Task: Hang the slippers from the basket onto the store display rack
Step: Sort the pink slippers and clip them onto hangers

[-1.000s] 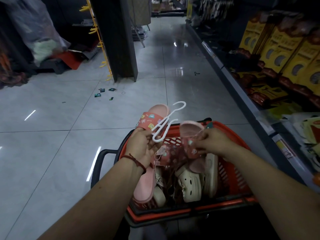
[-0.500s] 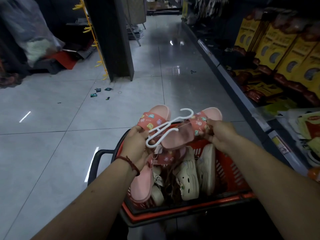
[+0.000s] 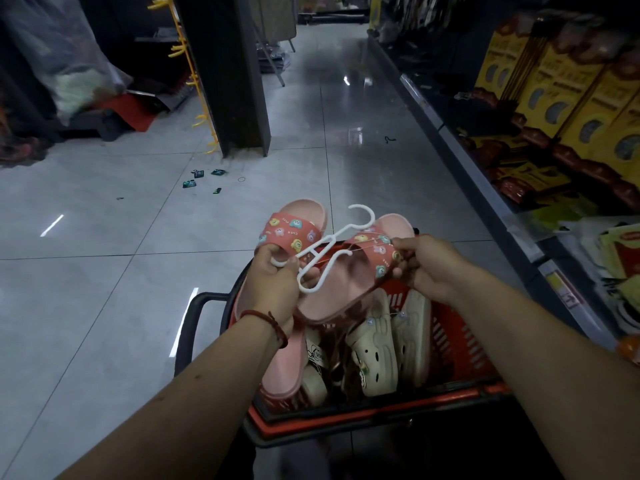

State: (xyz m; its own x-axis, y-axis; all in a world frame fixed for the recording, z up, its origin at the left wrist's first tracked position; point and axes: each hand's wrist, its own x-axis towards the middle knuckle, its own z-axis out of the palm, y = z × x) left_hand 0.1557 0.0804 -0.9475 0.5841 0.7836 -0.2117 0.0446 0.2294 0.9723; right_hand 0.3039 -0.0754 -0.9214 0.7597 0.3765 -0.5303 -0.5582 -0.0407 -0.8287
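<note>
In the glossy grey-tiled aisle floor [image 3: 104, 271] beside stocked shelves [image 3: 485, 192], your left hand [image 3: 273, 292] clutches one slipper [image 3: 294, 230] and the hanger [image 3: 334, 242]; your right hand [image 3: 427, 265] pinches the second slipper [image 3: 346, 285].

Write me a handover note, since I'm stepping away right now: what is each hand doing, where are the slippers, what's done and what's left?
Left hand: grips the left pink slipper and the lower end of the white hanger.
Right hand: its fingers pinch the strap of the right pink slipper.
Both slippers are held over the red basket, with the hanger lying across them. The cream clogs and other footwear are in the basket.
Done: this pair is lifted out.
Left: hang it on the rack, then do the rest.
</note>
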